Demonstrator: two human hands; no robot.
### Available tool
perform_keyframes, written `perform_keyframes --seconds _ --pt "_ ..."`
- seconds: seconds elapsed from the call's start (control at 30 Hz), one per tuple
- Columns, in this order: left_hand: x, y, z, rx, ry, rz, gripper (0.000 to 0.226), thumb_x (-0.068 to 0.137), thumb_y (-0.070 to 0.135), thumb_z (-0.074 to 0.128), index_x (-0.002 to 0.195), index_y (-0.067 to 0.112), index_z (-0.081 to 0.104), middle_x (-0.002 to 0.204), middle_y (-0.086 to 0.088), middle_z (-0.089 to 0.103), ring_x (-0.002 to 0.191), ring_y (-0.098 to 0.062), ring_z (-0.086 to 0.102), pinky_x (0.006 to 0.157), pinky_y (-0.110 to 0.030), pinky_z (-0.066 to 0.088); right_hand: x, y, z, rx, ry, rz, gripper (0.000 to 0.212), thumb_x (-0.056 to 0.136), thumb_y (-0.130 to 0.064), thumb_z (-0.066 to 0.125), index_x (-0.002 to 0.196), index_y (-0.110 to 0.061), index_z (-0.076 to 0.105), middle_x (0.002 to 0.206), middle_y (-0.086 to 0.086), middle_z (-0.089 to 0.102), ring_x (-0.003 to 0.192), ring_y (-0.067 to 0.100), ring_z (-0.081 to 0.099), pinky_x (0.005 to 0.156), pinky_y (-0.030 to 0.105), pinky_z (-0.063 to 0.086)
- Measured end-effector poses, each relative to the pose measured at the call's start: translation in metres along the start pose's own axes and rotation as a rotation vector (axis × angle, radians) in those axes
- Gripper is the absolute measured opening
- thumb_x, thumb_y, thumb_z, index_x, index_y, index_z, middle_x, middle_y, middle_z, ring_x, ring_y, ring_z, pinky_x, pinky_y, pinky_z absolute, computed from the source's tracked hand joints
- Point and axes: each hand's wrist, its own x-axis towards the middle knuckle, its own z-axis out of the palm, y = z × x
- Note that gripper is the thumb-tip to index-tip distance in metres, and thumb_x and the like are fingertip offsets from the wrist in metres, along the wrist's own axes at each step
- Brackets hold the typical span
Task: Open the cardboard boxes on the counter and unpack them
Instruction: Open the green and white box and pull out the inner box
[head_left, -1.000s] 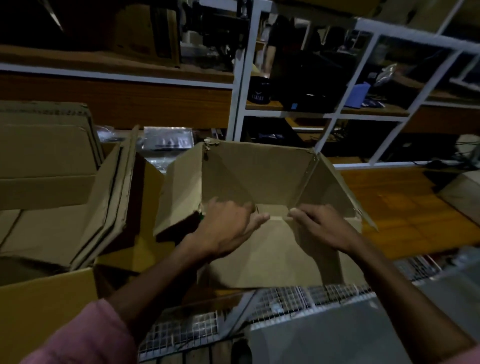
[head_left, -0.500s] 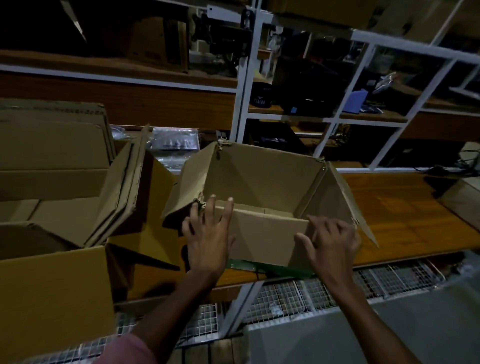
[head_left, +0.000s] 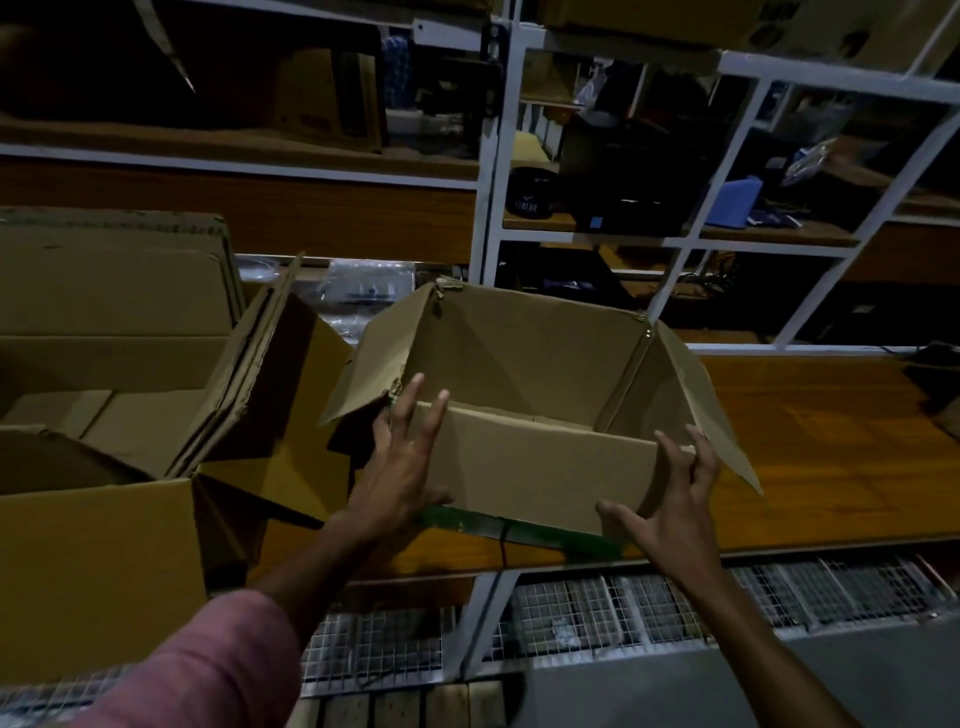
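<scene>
Item: cardboard box (head_left: 540, 462), open-topped, standing on the wooden surface (head_left: 810, 447) close to its near edge, centre of view. Four flaps folded outward: far flap upright, left flap (head_left: 374, 358) and right flap (head_left: 701, 405) splayed to the sides, near flap apparently turned down against the front wall. Mouth faces up and slightly toward the viewer; long axis runs left to right, roughly parallel to the near edge of the surface. Interior appears empty, though the floor is only partly visible.

Left hand (head_left: 400, 467): grip open, fingers spread, lying against the box's near-left corner; contact looks light.

Right hand (head_left: 670, 509): grip open, fingers curled around the near-right corner without clamping; whether they touch cannot be told.

Judgement: hands bracket the two near corners, likely to steady or shift the box; open flaps keep the mouth clear for unpacking.

Adjacent: second opened box (head_left: 98, 571) at near left, with folded cardboard sheets (head_left: 228, 384) leaning in it. White shelf frame (head_left: 488, 208) at far side, holding dark goods.
</scene>
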Motion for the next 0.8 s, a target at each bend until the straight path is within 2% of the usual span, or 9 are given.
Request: perform_keyframes --seconds 0.2,0.33,0.53,0.63,0.7,0.8 --pt "0.007 0.022 0.008 0.133 0.072 0.029 0.139 0.062 0.034 0.096 0.157 0.040 -0.006 0.166 -0.003 -0.018 0.141 -0.052 0.016 0.094 -0.065 0.051 0.020 0.012 -0.006 -0.035 0.019 -0.128 0.104 0.052 -0.024 0.100 0.140 -0.031 0.045 0.157 0.004 0.014 0.142 0.037 0.029 0.101 0.052 0.051" --pt "0.019 0.046 0.002 0.245 0.171 0.015 0.134 0.059 0.031 0.096 0.160 0.029 0.008 0.167 -0.011 -0.003 0.134 -0.054 0.025 0.083 -0.061 0.055 0.038 0.006 -0.024 -0.033 0.083 -0.180 0.094 0.053 -0.027 0.099 0.132 -0.023 0.049 0.153 0.007 0.020 0.138 0.034 0.032 0.095 0.044 0.051" --pt "0.026 0.068 -0.029 0.253 0.278 0.066 0.130 0.057 0.026 0.098 0.157 0.026 0.014 0.160 -0.015 0.016 0.130 -0.053 0.029 0.082 -0.068 0.055 0.061 -0.017 -0.058 0.012 0.150 -0.282 0.091 0.055 -0.032 0.098 0.129 -0.026 0.046 0.150 0.011 0.023 0.136 0.032 0.033 0.088 0.038 0.052" --pt "0.031 0.082 -0.064 0.291 0.413 0.182 0.130 0.053 0.021 0.099 0.157 0.020 0.020 0.157 -0.018 0.017 0.129 -0.053 0.025 0.085 -0.075 0.049 0.078 -0.038 -0.078 0.038 0.205 -0.336 0.088 0.058 -0.033 0.097 0.130 -0.019 0.049 0.151 0.015 0.022 0.137 0.033 0.032 0.092 0.040 0.050" --pt "0.037 0.093 -0.095 0.365 0.493 0.230 0.133 0.050 0.024 0.100 0.157 0.018 0.022 0.158 -0.019 0.015 0.129 -0.054 0.022 0.088 -0.076 0.046 0.094 -0.056 -0.093 0.052 0.247 -0.381 0.086 0.061 -0.036 0.096 0.130 -0.021 0.048 0.152 0.015 0.022 0.140 0.034 0.031 0.097 0.039 0.048" --pt "0.040 0.103 -0.139 0.495 0.532 0.262 0.143 0.049 0.039 0.099 0.160 0.021 0.010 0.164 -0.017 0.000 0.131 -0.063 0.022 0.090 -0.076 0.042 0.121 -0.094 -0.112 0.053 0.317 -0.448 0.085 0.063 -0.040 0.096 0.129 -0.022 0.045 0.151 0.013 0.023 0.141 0.033 0.031 0.100 0.038 0.044"
